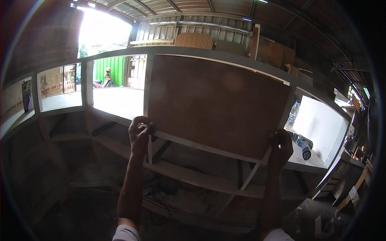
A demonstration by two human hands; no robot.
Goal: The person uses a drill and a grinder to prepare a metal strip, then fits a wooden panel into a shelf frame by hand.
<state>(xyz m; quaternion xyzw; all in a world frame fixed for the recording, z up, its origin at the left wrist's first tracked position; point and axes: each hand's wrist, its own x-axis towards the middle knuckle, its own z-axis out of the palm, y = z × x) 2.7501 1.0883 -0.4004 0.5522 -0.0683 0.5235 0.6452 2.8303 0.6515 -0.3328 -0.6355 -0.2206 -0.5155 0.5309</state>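
A flat brown wooden panel [217, 106] stands in one opening of a long pale cabinet frame [148, 80]. Thin bright gaps show along its top edge. My left hand [140, 126] is closed, fingers pinched at the panel's lower left corner beside the upright. At the lower right corner my right hand [281, 143] is curled closed in the same way. Both forearms reach up from the lower edge. The fingertips lie in shadow, so their exact grip is hard to see.
A clear plastic bottle [293, 115] and a dark power tool [304, 147] sit in the bay right of the panel. Open bays with cross rails [189, 172] lie below. A purple box [26, 96] stands far left. Beyond the frame are a red motorbike [106, 81] and boards.
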